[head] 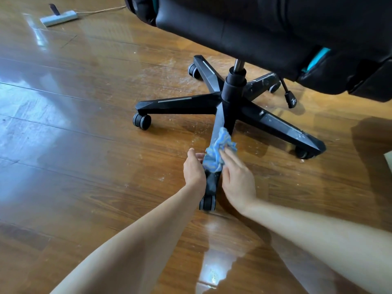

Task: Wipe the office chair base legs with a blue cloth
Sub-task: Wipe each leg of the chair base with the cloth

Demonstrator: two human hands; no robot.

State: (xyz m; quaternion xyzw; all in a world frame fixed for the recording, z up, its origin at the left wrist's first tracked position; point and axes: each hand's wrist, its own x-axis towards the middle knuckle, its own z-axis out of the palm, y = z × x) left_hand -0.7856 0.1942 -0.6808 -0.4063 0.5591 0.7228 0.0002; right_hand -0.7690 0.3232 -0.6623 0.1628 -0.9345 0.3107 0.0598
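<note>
Standing on glossy brown wooden plank floor [84, 145]: black five-armed plastic office chair base [180, 103], one arm pointing towards the camera.

Near end of that nearest leg [212, 182]: fitted with black twin-wheel caster [207, 203].

Location of crumpled blue cloth [219, 152]: bunched on upper face of nearest leg, roughly midway between hub and caster.

Position of right hand [238, 181]: laid on blue cloth from the right, fingers [230, 158] nearly straight, pressing the fabric down onto the leg; thumb along right edge of leg.

Position of left hand [194, 169]: against left side of same leg, just beside blue cloth, fingertips touching the leg. Curl of fingers largely hidden behind back of hand; grip not determinable.

White specks and smears on right-side leg [282, 128] and on floor around the base.

Above the base: black padded seat [254, 28] on black gas-lift column [233, 88].

Far left, well apart from the chair: grey power strip [58, 17] with cable.
</note>
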